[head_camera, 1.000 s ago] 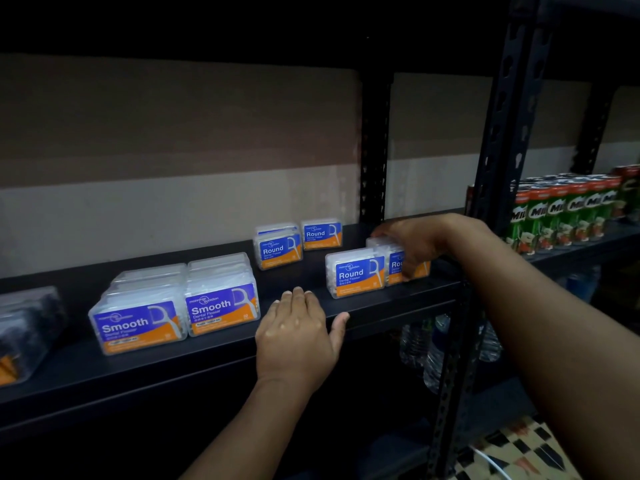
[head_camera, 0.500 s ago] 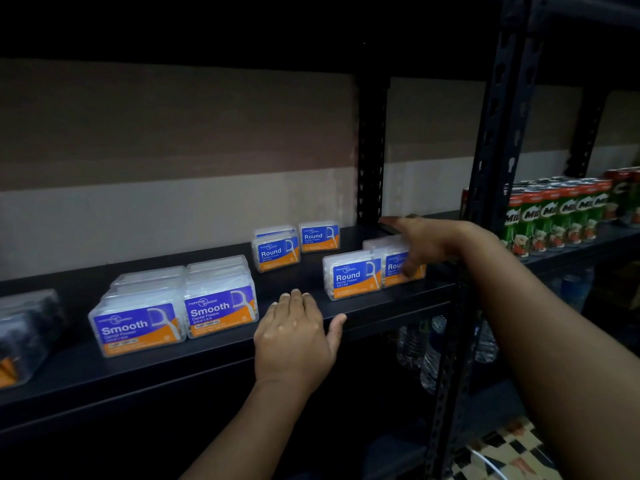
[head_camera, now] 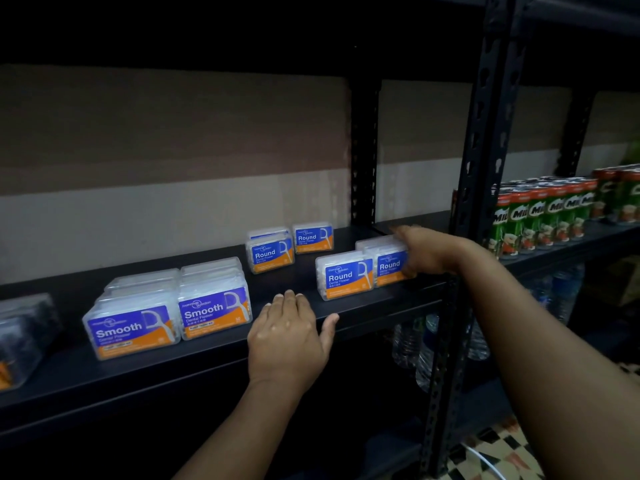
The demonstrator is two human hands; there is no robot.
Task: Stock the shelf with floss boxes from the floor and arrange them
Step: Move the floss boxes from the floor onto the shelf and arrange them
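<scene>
On the dark shelf [head_camera: 207, 362] stand clear floss boxes with blue and orange labels. Two stacks of "Smooth" boxes [head_camera: 169, 313] sit at the left. Two "Round" boxes [head_camera: 289, 245] stand further back, and two more stand near the front: one in the middle [head_camera: 344, 275] and one at the right [head_camera: 386, 263]. My right hand [head_camera: 424, 252] rests against the right end of the rightmost Round box, fingers spread, thumb on its front. My left hand [head_camera: 287, 337] lies flat and empty on the shelf's front edge, between the Smooth stacks and the front Round box.
A black perforated upright [head_camera: 481, 188] stands just right of my right hand. Beyond it, green Milo cans [head_camera: 540, 216] fill the neighbouring shelf. Water bottles [head_camera: 422, 348] stand on the level below. A dark packet [head_camera: 20, 334] sits at the far left.
My right hand has loosened from its grasp on the rightmost Round box and now lies against its right end with fingers stretched out. The left hand stays put.
</scene>
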